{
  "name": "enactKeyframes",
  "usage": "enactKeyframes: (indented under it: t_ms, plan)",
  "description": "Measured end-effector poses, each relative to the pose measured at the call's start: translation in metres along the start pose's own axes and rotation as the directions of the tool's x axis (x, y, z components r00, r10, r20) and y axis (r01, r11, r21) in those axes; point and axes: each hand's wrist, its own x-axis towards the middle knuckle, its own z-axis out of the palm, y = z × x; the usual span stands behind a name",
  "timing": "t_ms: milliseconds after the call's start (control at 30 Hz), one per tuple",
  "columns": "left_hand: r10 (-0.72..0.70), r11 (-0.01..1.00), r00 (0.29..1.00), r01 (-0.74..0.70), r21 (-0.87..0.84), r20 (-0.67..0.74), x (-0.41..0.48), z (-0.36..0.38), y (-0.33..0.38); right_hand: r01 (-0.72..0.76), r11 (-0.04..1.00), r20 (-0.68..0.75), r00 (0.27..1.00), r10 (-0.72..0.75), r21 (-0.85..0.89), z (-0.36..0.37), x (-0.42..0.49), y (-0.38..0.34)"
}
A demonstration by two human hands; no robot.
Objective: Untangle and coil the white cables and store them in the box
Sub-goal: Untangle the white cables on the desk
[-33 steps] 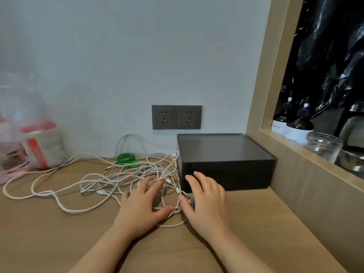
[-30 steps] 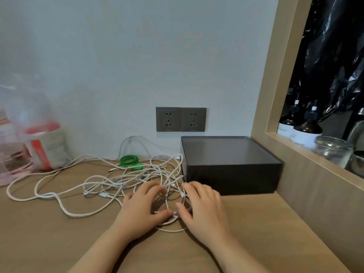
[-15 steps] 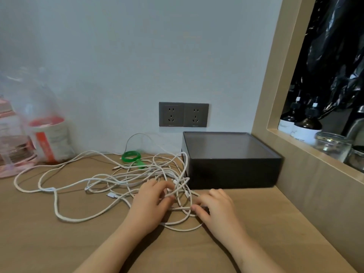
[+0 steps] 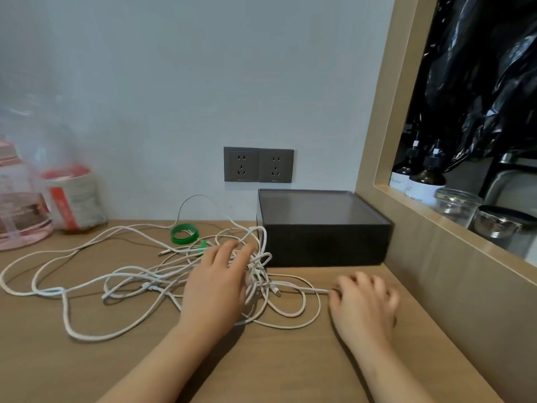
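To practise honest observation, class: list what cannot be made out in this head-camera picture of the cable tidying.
All in the head view:
How many white cables there are: overlapping loops hide it.
Strands beneath the left hand: covered by its palm.
On the right hand, the fingers are motion-blurred; it pinches one cable.
The pink bottle: blurred, cut off by the left edge.
The box: lidded or open, unclear.

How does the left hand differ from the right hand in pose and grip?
The left hand presses on the tangle of white cables with straight fingers; the right hand curls its fingers and pinches one strand. The left hand is over the tangle; the right hand is beside it. Both touch cable.
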Motion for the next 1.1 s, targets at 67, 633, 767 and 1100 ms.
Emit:
enactKeyframes:
  t_ms: [67,633,767,1100]
  plan:
    - [0.023,0.98,0.999,-0.03,-0.199,-0.034,-0.001,-0.003,0.008,0.117,0.993,0.05,0.992,-0.116,-0.024,0.004,-0.001,-0.008]
    - [0.05,0.955,0.993,-0.078,0.285,0.103,-0.002,0.02,-0.008,-0.073,0.73,-0.229,0.924,0.306,0.679,0.006,0.003,0.017]
    - [0.137,0.966,0.99,-0.142,0.215,0.036,0.004,0.014,0.013,0.051,0.637,-0.294,0.913,0.282,0.769,-0.001,0.001,0.005]
    - [-0.252,0.536,0.958,0.258,-0.804,0.139,0.038,0.008,0.059,0.355,0.651,-0.486,0.874,0.023,0.671,-0.009,0.034,-0.017]
